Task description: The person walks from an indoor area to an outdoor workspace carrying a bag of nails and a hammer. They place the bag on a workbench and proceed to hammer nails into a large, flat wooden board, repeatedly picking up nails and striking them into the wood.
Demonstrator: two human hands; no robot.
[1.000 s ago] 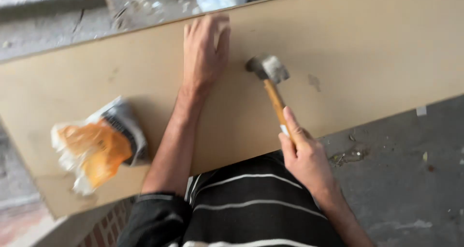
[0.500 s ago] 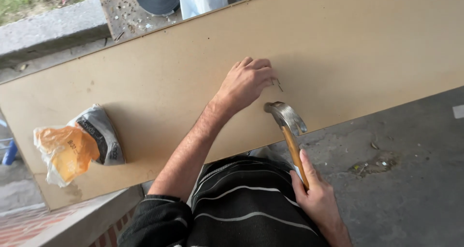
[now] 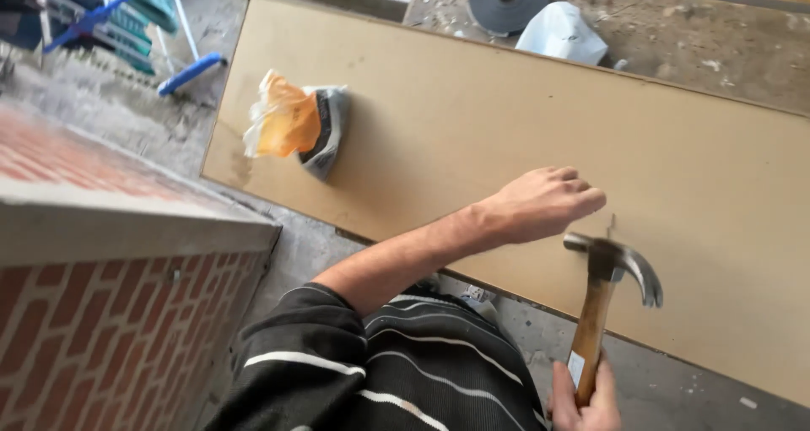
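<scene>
left hand point(image 3: 544, 203) pinches a nail point(image 3: 610, 226) upright on the brown board point(image 3: 472, 127). right hand point(image 3: 582, 401), at 6 o'clock, is clamped on the hammer point(image 3: 603, 300) handle, head just beside the nail. orange bag point(image 3: 291, 123) at 10 o'clock.

Your hammer point(image 3: 609, 300) has a shiny metal head and a smooth wood handle. The board point(image 3: 472, 127) looks matt and smooth. The bag point(image 3: 291, 123) is crinkly plastic.

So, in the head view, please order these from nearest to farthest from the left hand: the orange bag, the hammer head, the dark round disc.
1. Hammer head, just below-right of the left hand.
2. Dark round disc, top, beyond the board.
3. Orange bag, on the board's left end.
</scene>
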